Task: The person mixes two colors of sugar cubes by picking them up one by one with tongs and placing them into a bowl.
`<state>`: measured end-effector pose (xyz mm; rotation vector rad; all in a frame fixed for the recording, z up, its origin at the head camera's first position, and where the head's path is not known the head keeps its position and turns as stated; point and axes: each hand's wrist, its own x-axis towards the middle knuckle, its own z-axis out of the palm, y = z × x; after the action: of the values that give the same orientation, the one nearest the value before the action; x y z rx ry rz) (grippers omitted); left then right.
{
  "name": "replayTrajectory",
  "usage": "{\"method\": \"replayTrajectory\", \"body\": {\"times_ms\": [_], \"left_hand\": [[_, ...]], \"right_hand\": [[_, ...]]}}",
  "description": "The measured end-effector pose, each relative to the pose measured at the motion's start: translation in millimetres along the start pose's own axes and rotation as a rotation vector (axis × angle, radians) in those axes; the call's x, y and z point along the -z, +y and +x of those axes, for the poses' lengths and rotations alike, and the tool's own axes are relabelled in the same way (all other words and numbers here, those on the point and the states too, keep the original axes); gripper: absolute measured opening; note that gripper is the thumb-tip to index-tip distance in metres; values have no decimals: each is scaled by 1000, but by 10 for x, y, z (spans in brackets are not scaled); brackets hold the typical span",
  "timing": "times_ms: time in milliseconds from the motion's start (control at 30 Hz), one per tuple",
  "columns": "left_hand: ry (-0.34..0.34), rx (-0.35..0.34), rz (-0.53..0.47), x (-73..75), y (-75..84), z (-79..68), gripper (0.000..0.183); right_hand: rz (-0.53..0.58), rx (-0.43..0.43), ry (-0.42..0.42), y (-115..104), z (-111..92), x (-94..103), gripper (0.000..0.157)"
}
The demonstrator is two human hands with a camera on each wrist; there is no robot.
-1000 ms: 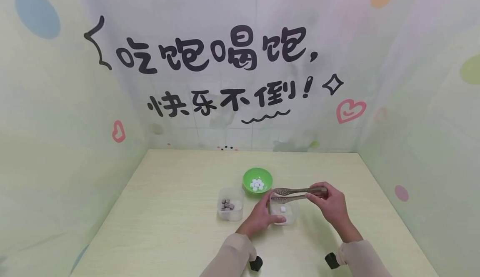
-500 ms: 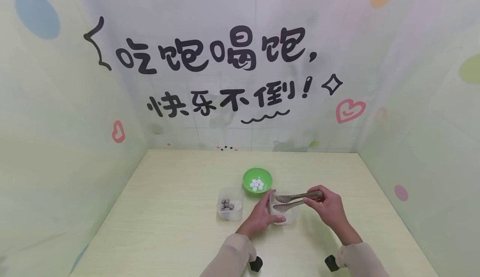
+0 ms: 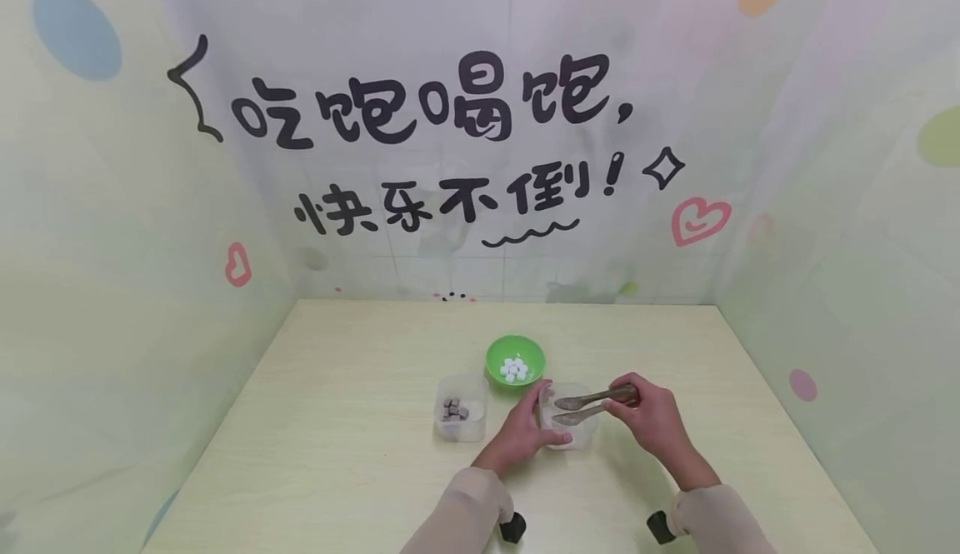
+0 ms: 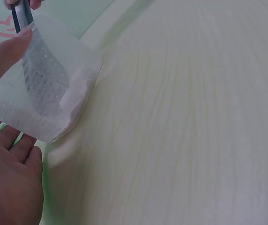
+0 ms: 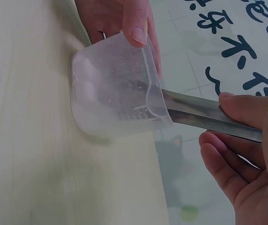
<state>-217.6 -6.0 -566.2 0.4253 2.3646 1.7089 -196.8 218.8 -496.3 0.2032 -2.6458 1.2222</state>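
My left hand (image 3: 519, 431) grips a clear plastic container (image 3: 583, 437) at its left side, thumb near the front rim and fingers around the back. From the right, my right hand (image 3: 654, 417) holds metal tongs (image 3: 618, 393) by the handle end. The tongs' perforated tips (image 4: 45, 77) reach down inside the container, their two arms slightly apart. Through the cloudy wall in the left wrist view, a pale block (image 4: 73, 86) shows beside the tips at the bottom. In the head view the tongs cover that spot.
Behind the container stands a green bowl (image 3: 492, 364) with several white cubes (image 3: 513, 368). To the left is a second clear container (image 3: 474, 432) holding several brown-grey cubes (image 3: 453, 410). All rest on a light wooden table (image 3: 337, 421) with printed walls (image 3: 435, 271) around it.
The tongs have come down from above the rim into the container, tips tilting lower and slightly right. The right hand dropped a little with them. My left hand stays put on the container.
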Motion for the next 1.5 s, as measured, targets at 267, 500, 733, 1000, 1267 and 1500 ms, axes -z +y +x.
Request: {"method": "replayTrajectory", "body": {"times_ms": [267, 500, 733, 1000, 1267, 1500], "left_hand": [[-8, -2, -9, 2, 18, 0, 94], [-8, 2, -4, 7, 4, 7, 94], [-8, 3, -6, 21, -7, 11, 94], [-11, 2, -12, 24, -5, 4, 94], [-9, 7, -16, 16, -9, 8, 94], [4, 30, 6, 10, 8, -9, 99]], "right_hand": [[-10, 10, -2, -6, -2, -24, 21], [13, -13, 23, -2, -17, -24, 21], [64, 15, 94, 5, -29, -24, 21], [95, 73, 171, 35, -41, -15, 20], [143, 102, 230, 18, -35, 38, 21], [202, 77, 266, -15, -29, 44, 21]]}}
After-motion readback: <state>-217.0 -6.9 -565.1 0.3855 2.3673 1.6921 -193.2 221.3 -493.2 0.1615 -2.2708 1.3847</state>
